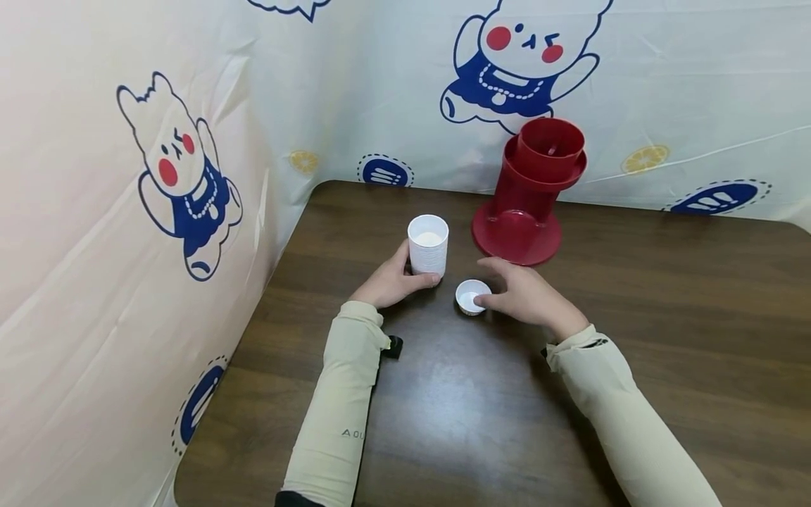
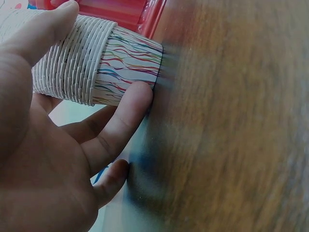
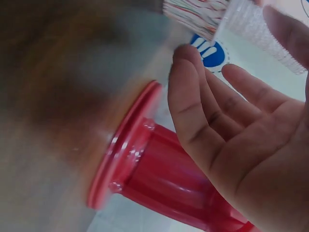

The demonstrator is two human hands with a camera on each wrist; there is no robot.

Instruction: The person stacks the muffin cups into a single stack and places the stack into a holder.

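Observation:
A tall stack of white paper cups (image 1: 428,246) stands upright on the table, held by my left hand (image 1: 395,280) at its left side. In the left wrist view, the lowest cup's wall (image 2: 128,67) shows coloured wavy lines, and a fingertip touches it near the base. A single small paper cup (image 1: 472,296) stands to the right of the stack, its mouth upward. Over its right edge is the thumb of my right hand (image 1: 529,296); contact is unclear. The right wrist view shows the right hand (image 3: 246,130) with fingers loosely bent and nothing gripped.
Behind the right hand stands a red cylindrical holder (image 1: 529,190) on a round base, near the back edge of the brown wooden table (image 1: 684,296). A printed white cloth (image 1: 380,77) hangs behind and on the left.

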